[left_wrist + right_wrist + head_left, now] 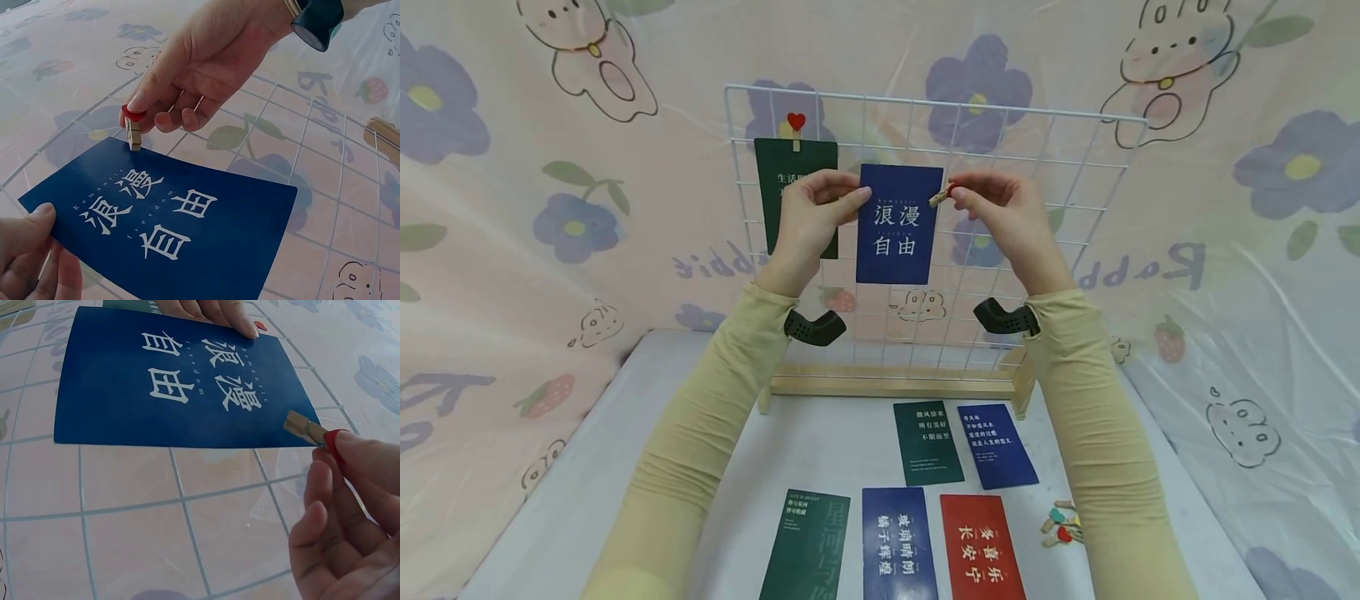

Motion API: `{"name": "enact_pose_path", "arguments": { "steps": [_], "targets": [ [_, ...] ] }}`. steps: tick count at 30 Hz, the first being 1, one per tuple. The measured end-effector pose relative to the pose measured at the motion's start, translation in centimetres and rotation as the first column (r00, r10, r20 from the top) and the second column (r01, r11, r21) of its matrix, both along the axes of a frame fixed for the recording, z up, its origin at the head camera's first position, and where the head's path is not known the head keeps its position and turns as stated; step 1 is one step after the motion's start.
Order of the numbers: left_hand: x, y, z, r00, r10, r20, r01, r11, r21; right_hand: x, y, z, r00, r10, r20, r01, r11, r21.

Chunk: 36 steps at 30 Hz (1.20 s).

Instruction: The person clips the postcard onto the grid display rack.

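Observation:
My left hand (822,218) pinches the left edge of a blue card (898,267) with white characters, holding it upright in front of a white wire grid (940,152). Between thumb and fingers, my right hand (1011,218) pinches a small wooden clothespin (305,427) with a red heart on it. In the right wrist view the clothespin's tip overlaps the card's corner region. A green card (797,154) hangs on the grid behind my left hand, under another red-heart clothespin (796,129).
The grid stands in a wooden base (891,385). On the white table (730,483) lie two green cards (928,458), two blue cards (1000,467) and a red card (981,517). Several small clothespins (1060,533) lie by the right forearm. A patterned cloth (647,183) hangs behind.

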<state>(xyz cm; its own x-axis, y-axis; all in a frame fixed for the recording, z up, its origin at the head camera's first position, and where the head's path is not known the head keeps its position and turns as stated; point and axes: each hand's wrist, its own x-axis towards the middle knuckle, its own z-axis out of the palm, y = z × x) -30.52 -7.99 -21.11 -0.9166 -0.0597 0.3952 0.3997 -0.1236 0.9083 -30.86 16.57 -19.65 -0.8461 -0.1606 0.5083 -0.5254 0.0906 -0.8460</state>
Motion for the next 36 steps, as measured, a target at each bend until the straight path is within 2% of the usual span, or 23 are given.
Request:
{"name": "enact_pose_path", "arguments": {
  "steps": [16, 29, 33, 36],
  "targets": [
    [-0.5, 0.4, 0.8, 0.999, 0.009, 0.046, -0.01, 1.0, 0.026, -0.5, -1.4, 2.2, 0.994, -0.068, -0.089, 0.067, 0.998, -0.011],
    [-0.8, 0.9, 1.1, 0.999, 0.01, 0.031, -0.011, 0.999, 0.038, -1.0, -2.4, 4.4, 0.974, -0.159, -0.162, 0.166, 0.985, 0.033],
    [-0.9, 1.1, 1.0, 0.999, 0.023, 0.028, -0.024, 0.999, 0.038, -0.7, -2.9, 4.9, 0.964, -0.186, -0.19, 0.202, 0.977, 0.068],
    [-1.0, 1.2, 0.9, 0.999, 0.026, 0.035, -0.028, 0.999, 0.047, 0.1, -3.4, 5.3, 0.954, -0.217, -0.205, 0.238, 0.968, 0.081]
  ]
}}
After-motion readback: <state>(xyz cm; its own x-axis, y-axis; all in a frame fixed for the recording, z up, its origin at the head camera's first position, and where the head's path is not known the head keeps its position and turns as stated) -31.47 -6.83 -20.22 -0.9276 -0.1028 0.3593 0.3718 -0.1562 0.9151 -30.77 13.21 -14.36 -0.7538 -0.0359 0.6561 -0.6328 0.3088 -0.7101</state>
